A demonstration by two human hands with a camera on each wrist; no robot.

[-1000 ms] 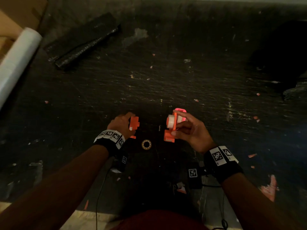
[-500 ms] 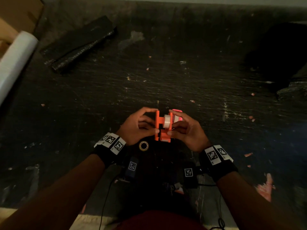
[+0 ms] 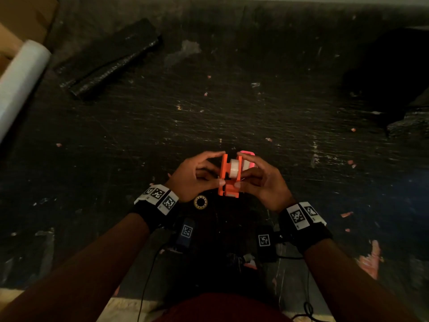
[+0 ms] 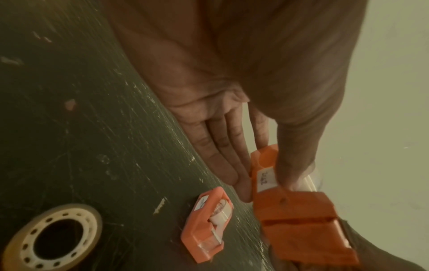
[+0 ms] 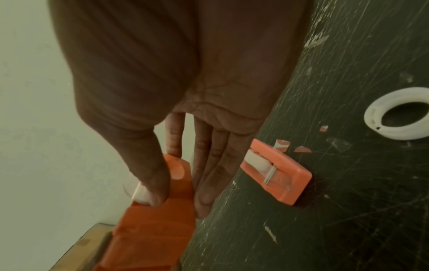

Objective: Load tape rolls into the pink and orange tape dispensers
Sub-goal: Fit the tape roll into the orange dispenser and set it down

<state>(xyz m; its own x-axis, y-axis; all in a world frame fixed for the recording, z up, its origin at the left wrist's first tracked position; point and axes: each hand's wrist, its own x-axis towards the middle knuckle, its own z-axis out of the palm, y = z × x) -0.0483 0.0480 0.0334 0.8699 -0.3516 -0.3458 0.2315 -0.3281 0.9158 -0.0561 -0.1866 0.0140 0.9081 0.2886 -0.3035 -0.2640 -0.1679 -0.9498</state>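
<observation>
The orange tape dispenser (image 3: 228,190) is held just above the dark table, between both hands. A white tape roll (image 3: 235,168) sits between its two side walls. My left hand (image 3: 220,168) pinches the left wall with thumb and fingers, and the wall shows under the thumb in the left wrist view (image 4: 299,220). My right hand (image 3: 240,170) grips the right wall, its thumb on the roll (image 5: 141,194). The pink dispenser (image 3: 248,154) lies on the table just beyond my right fingers, with tape in it (image 5: 278,174) (image 4: 204,225).
A loose tape roll (image 3: 200,202) lies on the table (image 3: 301,112) beside my left wrist, also seen in the left wrist view (image 4: 51,238). A white ring (image 5: 399,113) lies near my right hand. A black bundle (image 3: 109,59) and a white film roll (image 3: 21,82) lie at the far left.
My left hand brought a separate orange piece rightward to the dispenser half and roll in my right hand. Both hands now press the parts together around the roll.
</observation>
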